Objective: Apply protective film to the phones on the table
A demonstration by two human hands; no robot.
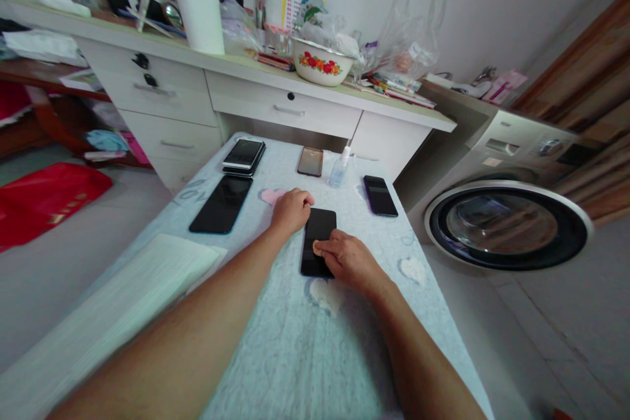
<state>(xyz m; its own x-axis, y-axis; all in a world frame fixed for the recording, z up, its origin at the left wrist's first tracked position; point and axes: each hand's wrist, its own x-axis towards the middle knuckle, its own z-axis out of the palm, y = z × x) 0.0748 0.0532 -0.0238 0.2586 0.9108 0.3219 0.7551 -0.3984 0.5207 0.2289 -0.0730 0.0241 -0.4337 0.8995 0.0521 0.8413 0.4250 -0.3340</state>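
Note:
A black phone [315, 231] lies flat on the cloth-covered table, its screen facing up. My left hand [292, 210] is closed beside the phone's upper left corner; what it holds, if anything, is hidden. My right hand [347, 258] is over the phone's right side, with its fingers pinched together and the tips on the lower screen. Whether something small is between them I cannot make out. Beyond the phone stand a clear spray bottle [338, 172] and a phone case [310, 161]. A second phone [380, 196] lies to the right.
At the left lie a large black phone or tablet [222, 205] and a stack of devices [243, 154]. Folded pale cloth or paper [147, 275] is under my left forearm. Behind the table [295, 354] is a cluttered desk [256, 72]; a washing machine [462, 144] stands at the right.

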